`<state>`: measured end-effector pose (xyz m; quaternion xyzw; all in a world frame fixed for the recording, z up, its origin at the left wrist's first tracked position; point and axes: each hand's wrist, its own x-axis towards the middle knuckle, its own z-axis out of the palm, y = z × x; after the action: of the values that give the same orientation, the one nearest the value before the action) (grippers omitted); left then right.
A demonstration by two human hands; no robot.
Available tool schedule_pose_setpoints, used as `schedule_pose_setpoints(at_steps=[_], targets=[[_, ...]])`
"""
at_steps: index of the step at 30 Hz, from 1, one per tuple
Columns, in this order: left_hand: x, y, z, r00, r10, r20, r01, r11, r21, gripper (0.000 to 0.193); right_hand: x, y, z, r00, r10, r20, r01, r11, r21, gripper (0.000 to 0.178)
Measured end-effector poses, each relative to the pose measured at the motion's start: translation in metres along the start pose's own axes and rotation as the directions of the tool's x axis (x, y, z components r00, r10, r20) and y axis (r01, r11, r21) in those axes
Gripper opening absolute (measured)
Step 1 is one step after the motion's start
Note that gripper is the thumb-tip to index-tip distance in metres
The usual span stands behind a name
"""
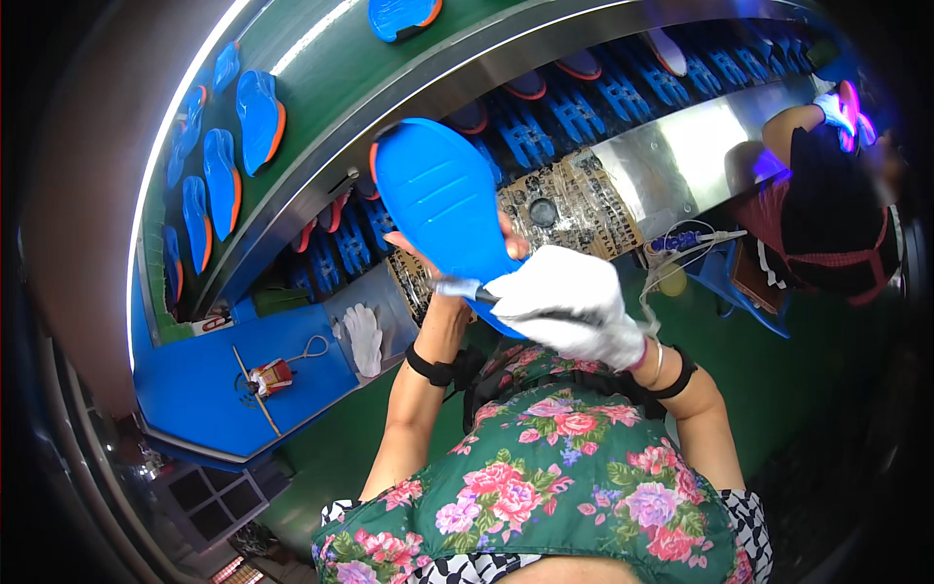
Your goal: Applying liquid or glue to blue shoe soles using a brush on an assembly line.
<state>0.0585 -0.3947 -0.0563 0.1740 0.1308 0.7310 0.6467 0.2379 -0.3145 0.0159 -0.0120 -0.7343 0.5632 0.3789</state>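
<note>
Blue-faced, an insole (443,200) is held near the frame's centre by the bare left hand (513,241), mostly hidden behind it; over its partly covered lower end, a slim tool (459,288), hard to make out, is gripped by the white-gloved right hand (569,304).

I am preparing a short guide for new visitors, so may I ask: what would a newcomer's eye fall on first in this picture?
Probably the big blue shoe insole in the middle, held in the bare left hand, while the white-gloved right hand holds a small tool at its lower part. Next may come the flowered green apron at the bottom and, at upper left, more blue insoles on a green surface.
</note>
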Motion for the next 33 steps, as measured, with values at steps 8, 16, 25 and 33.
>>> schedule_pose_setpoints(at_steps=[8, 16, 25, 33], targets=[[0.016, 0.007, -0.021, 0.996, 0.037, 0.085, -0.032, 0.998, -0.054, 0.124, -0.002, -0.004, 0.000, 0.986, -0.167, 0.002, 0.161, 0.945, -0.286, 0.029], [0.032, 0.013, -0.034, 0.970, 0.060, 0.237, -0.044, 0.996, -0.071, 0.121, -0.006, -0.004, -0.013, 0.993, -0.104, -0.047, 0.083, 0.941, -0.327, 0.024], [0.036, 0.010, -0.027, 0.994, 0.107, -0.010, -0.107, 0.990, -0.093, 0.121, -0.016, 0.006, -0.022, 0.990, -0.016, -0.142, -0.005, 0.990, -0.141, 0.027], [0.050, 0.020, -0.014, 0.996, 0.009, -0.089, -0.012, 0.999, -0.030, 0.124, -0.020, 0.002, -0.026, 0.994, 0.103, -0.041, -0.101, 0.994, 0.033, 0.019]])
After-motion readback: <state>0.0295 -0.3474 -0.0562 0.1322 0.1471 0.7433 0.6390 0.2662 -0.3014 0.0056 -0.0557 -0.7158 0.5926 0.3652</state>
